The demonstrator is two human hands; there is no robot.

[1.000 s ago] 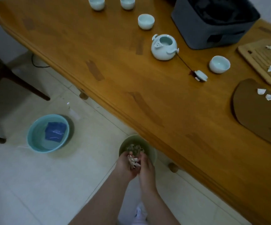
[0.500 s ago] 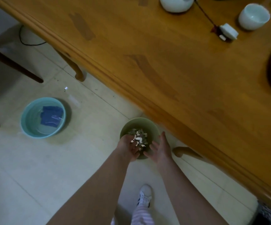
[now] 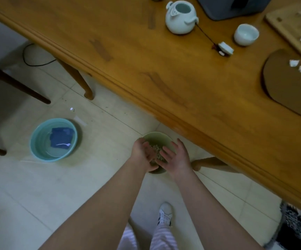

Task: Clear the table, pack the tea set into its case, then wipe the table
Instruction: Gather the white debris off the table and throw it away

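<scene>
A green bin (image 3: 166, 140) stands on the floor beside the wooden table (image 3: 191, 83), with scraps inside. Both hands hover over it with nothing in them: my left hand (image 3: 143, 153) palm up with loosely bent fingers, my right hand (image 3: 175, 156) spread open. On the table sit a pale teapot (image 3: 180, 18) without its lid, the lid (image 3: 226, 48) tied on a dark cord, and a teacup (image 3: 246, 34). The corner of the grey case (image 3: 223, 8) shows at the top edge.
A teal basin (image 3: 38, 141) of water with a blue cloth (image 3: 61, 137) sits on the floor to the left. A wooden tray (image 3: 288, 24) and a brown mat (image 3: 286, 87) carry white scraps. Chair legs (image 3: 20, 87) stand at left; my shoe (image 3: 165, 212) is below.
The cupped hands held scraps over the bin, then parted and let them fall in. Both hands are now spread and hold nothing. The view has swung down and back up towards the table.
</scene>
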